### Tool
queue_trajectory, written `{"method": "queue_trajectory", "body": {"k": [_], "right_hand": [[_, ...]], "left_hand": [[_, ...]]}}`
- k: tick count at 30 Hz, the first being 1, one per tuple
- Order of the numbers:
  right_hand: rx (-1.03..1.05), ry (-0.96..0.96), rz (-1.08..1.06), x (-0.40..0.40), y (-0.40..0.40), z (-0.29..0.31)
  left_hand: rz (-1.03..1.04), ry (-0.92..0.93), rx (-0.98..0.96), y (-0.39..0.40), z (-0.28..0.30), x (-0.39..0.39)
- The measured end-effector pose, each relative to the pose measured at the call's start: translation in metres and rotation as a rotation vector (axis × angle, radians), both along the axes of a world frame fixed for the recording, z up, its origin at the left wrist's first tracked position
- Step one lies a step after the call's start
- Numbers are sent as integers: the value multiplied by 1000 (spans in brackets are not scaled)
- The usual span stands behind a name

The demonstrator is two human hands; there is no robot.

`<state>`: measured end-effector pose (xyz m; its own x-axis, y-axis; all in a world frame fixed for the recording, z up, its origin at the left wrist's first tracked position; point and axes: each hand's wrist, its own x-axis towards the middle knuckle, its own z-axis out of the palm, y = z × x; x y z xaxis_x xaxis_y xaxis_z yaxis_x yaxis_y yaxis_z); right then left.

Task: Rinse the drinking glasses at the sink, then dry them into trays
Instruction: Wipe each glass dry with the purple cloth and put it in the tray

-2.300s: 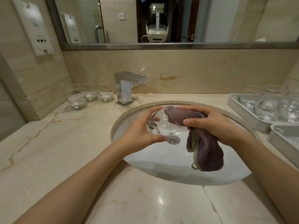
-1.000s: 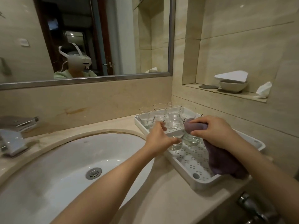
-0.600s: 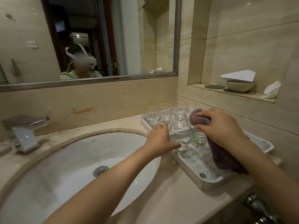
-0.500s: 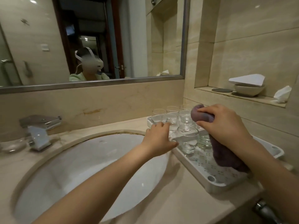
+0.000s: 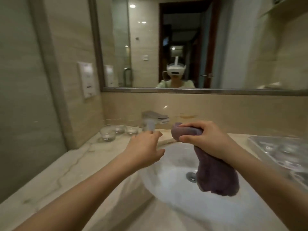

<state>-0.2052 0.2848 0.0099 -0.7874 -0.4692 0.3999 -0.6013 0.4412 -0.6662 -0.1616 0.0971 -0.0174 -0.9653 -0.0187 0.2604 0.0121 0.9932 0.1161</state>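
the whole frame is blurred, so fine detail is hard to make out. a pale marble table fills the lower left of the frame, and a white sink with a metal drain is set into it at lower centre. a chrome faucet stands at the back edge of the sink, in the middle of the frame. three drinking glasses are seen upright on the table just left of the faucet, close together near the wall. at the right edge of the frame a tray holding clear glasses is smeared by blur, and their number cannot be told. a mirror spans the upper part of the frame, with a white wall panel beside it at the left.

the left hand is stretched forward over the left rim of the sink, its fingertips just in front of the faucet base, which partly stands between the hand and the nearest of the three glasses. its grip is loose and holds nothing, the fingers only lightly bent. the right hand is raised above the sink at centre right, palm down, its grip closed round the bunched top of a purple cloth. the rest of the cloth hangs down over the bowl and hides the right side of the drain.
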Motion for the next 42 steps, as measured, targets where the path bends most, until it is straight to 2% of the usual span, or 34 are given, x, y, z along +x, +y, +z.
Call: {"method": "queue_trajectory", "body": {"k": [6, 11, 16, 20, 27, 35, 39, 42], "right_hand": [[-85, -30, 150, -16, -115, -12], [-82, 3, 130, -42, -190, -14], [-92, 36, 99, -86, -251, -25], [-146, -18, 76, -120, -279, -38], [-244, -105, 120, -142, -296, -64], [-252, -42, 198, -126, -270, -51], [-371, 14, 259, -94, -226, -37], [-478, 100, 254, -69, -187, -28]], "left_hand": [[286, -7, 30, -95, -2, 25], [468, -41, 52, -155, -2, 5], [530, -28, 91, -192, -7, -40], [526, 5, 287, -213, -24, -81], [536, 145, 736, -236, -56, -129], [543, 428, 927, -238, -58, -121], [376, 565, 1167, -211, -27, -88], [207, 545, 1386, -169, -13, -57]]}}
